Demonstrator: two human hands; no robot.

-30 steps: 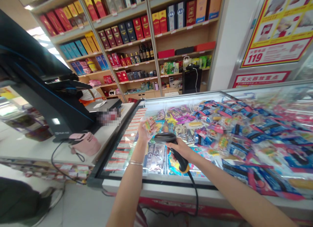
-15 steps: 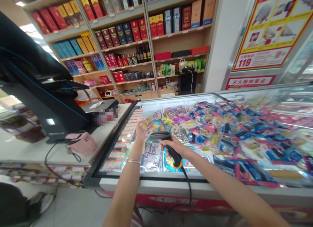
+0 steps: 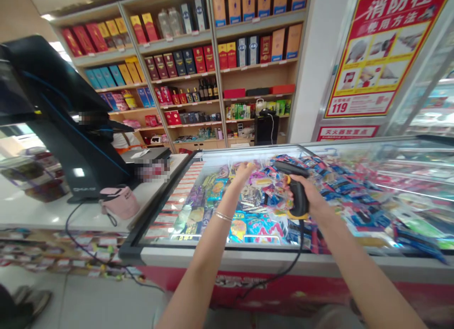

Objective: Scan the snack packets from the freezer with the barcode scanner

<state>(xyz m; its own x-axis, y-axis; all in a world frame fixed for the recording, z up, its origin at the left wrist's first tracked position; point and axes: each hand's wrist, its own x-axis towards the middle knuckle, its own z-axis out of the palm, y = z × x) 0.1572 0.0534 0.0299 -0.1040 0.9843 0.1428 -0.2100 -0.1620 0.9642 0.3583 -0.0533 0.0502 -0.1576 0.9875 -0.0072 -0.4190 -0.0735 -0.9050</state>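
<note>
My left hand reaches out over the glass lid of a chest freezer, with a thin bracelet on the wrist. Its fingers are curled, and only a yellow bit of a small packet shows at the fingertips. My right hand grips a black barcode scanner with a yellow band. The scanner head points left, towards my left hand. Its black cable hangs down in front of the freezer. Under the glass lie several bright ice-cream packets.
A black till screen stands on the white counter at left, with a pink cap beside it. Shelves of boxed bottles fill the back wall. A red poster hangs at right.
Both hands have moved up and to the right over the freezer lid. The scanner, which pointed up from below the packet, now sits level to the right of my left hand.
</note>
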